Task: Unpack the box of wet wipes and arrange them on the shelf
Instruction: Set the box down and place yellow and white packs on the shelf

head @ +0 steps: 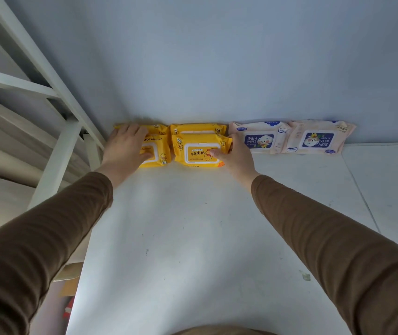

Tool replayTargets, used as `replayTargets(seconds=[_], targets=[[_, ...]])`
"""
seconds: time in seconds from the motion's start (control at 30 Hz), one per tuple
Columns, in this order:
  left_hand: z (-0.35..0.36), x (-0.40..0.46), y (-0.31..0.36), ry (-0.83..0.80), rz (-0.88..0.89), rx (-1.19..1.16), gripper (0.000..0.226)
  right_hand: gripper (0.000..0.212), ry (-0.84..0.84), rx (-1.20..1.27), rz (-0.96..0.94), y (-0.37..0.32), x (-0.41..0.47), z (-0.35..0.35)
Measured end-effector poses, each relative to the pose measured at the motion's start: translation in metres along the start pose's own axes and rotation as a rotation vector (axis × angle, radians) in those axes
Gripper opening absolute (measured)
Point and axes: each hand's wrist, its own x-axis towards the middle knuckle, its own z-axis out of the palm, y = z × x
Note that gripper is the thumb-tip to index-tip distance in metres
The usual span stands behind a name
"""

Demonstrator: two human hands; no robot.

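Observation:
Several yellow wet-wipe packs lie at the back of the white shelf (pixel 193 238), against the wall. My left hand (pixel 126 147) lies flat on the left yellow pack (pixel 158 151), fingers spread over it. My right hand (pixel 235 157) grips the right end of the middle yellow pack (pixel 199 152), thumb on its lid. Behind each front pack another yellow pack (pixel 198 128) shows. To the right lie two pale pink baby-wipe packs (pixel 259 139), (pixel 317 137) side by side.
A white metal frame (pixel 55 97) with slanted bars rises at the left edge of the shelf. Below the shelf's left edge, cardboard (pixel 69 284) and a red item show. A seam (pixel 362 192) runs across the shelf on the right.

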Motion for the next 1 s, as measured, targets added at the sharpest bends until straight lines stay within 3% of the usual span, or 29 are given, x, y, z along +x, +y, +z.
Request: replayTargets(seconds=[0.17,0.3,0.47,0.6,0.73,1.0], targets=[[0.011,-0.008,-0.004,-0.079,0.050,-0.252,0.057,0.045,-0.032,-0.003,0.042,-0.008,0.000,0.007],[0.011,-0.007,0.001,-0.095,0.008,-0.231,0.057,0.040,0.027,-0.091,0.026,-0.013,-0.003,0.012],[0.003,-0.012,0.015,-0.029,-0.069,-0.156,0.060,0.053,0.035,-0.081,0.064,-0.018,-0.012,0.007],[-0.009,-0.022,0.036,0.037,-0.074,-0.170,0.059,0.029,0.042,-0.152,0.084,-0.016,-0.032,-0.010],[-0.020,-0.035,0.079,0.041,0.017,-0.205,0.053,0.047,0.051,-0.271,0.062,-0.009,-0.062,-0.038],[-0.027,-0.058,0.221,-0.055,0.223,-0.294,0.043,0.035,0.147,-0.476,-0.027,0.030,-0.161,-0.151]])
